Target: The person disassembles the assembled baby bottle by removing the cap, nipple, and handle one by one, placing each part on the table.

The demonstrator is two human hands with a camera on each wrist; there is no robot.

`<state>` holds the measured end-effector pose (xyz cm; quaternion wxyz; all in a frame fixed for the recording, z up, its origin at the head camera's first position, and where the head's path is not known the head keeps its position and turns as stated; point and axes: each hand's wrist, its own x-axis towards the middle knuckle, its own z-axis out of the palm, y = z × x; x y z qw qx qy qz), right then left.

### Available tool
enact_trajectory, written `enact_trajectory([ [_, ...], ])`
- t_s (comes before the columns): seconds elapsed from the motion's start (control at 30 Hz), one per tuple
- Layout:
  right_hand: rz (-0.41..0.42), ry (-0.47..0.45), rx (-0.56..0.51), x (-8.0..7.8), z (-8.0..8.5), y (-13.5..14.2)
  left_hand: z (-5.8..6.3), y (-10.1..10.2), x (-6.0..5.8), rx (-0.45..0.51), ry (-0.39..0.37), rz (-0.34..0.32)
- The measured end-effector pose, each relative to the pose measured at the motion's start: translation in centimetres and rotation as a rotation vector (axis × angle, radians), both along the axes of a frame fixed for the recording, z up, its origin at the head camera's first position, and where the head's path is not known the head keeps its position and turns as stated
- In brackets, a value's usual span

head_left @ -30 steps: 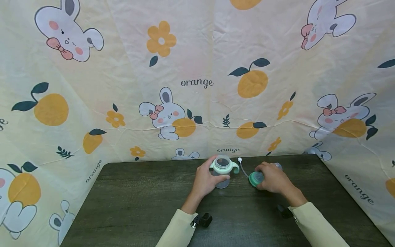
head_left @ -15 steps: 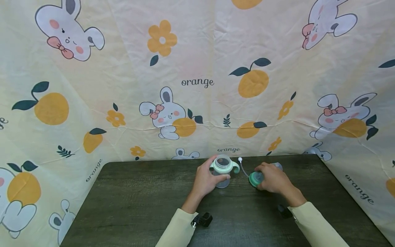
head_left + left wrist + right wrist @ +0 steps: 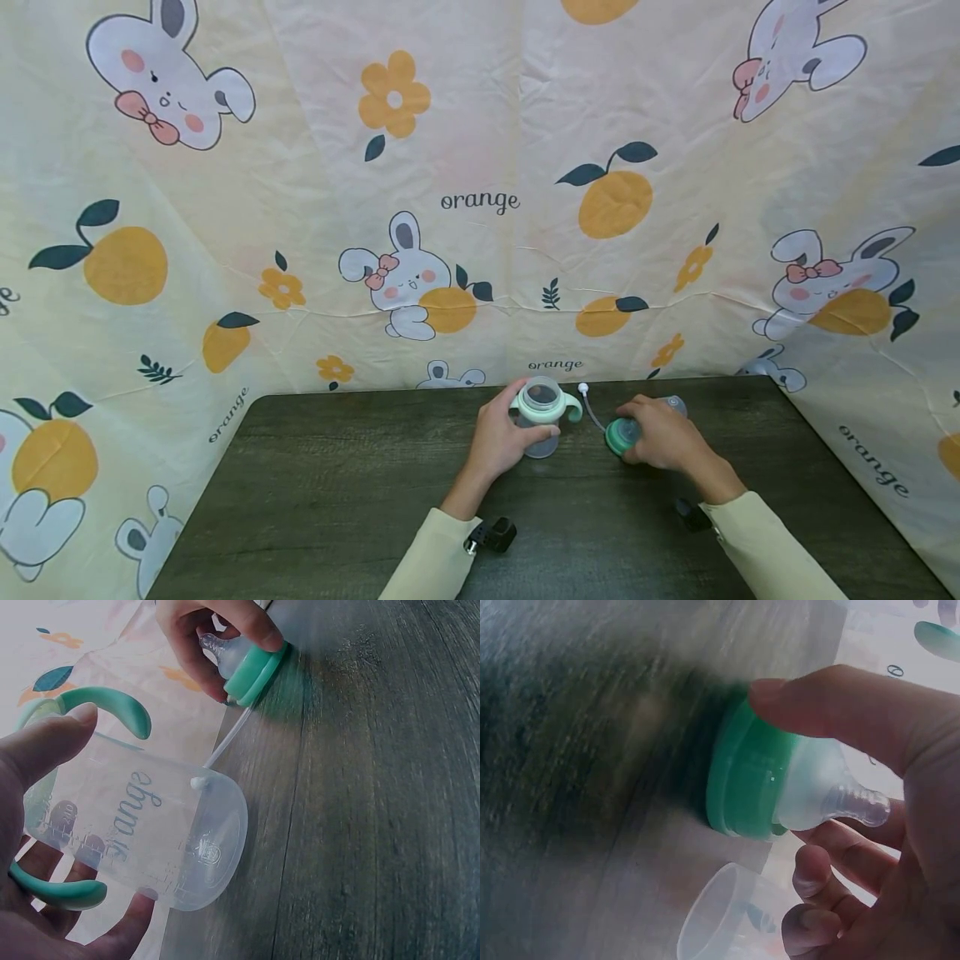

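Observation:
My left hand (image 3: 497,437) grips a clear baby bottle (image 3: 542,446) with mint-green handles (image 3: 112,709) near the back of the table. The bottle's top has no teat on it. Level with it on the right, my right hand (image 3: 667,437) holds a green bottle collar (image 3: 750,776) with a clear teat (image 3: 814,784), thumb on one side of the ring. From the collar's underside a thin straw (image 3: 592,412) runs toward the bottle, ending in a white weight (image 3: 582,388). Fingers hide part of the teat in the head view.
A clear cap (image 3: 677,404) stands just behind my right hand, also partly visible in the right wrist view. The dark wooden table (image 3: 337,500) ends at a back edge close beyond both hands. A printed cloth (image 3: 480,275) hangs behind it.

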<state>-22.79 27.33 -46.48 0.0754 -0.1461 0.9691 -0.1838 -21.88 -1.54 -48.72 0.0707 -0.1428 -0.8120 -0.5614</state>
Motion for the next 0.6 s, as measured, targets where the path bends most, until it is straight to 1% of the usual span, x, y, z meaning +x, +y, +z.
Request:
enact_trajectory([
  [0.1,-0.007,0.006,-0.009,0.1,0.3,-0.1,0.0,0.0,0.0,0.001,-0.007,-0.001],
  [0.17,-0.004,0.028,-0.016,0.2,0.7,-0.1,0.0,0.0,0.0,0.003,-0.010,-0.003],
  [0.23,0.005,0.068,-0.028,0.4,1.1,-0.3,0.0,0.0,0.0,0.007,-0.013,-0.004],
  [0.33,0.010,0.143,-0.051,0.7,1.8,-0.9,0.1,0.0,0.0,-0.005,0.002,-0.001],
  [0.43,0.003,0.225,-0.104,1.0,2.5,-1.8,0.2,0.0,0.0,-0.018,0.002,0.004],
  [0.6,0.025,0.314,-0.260,1.3,3.2,-3.3,0.2,0.1,0.0,-0.025,0.005,0.007],
])
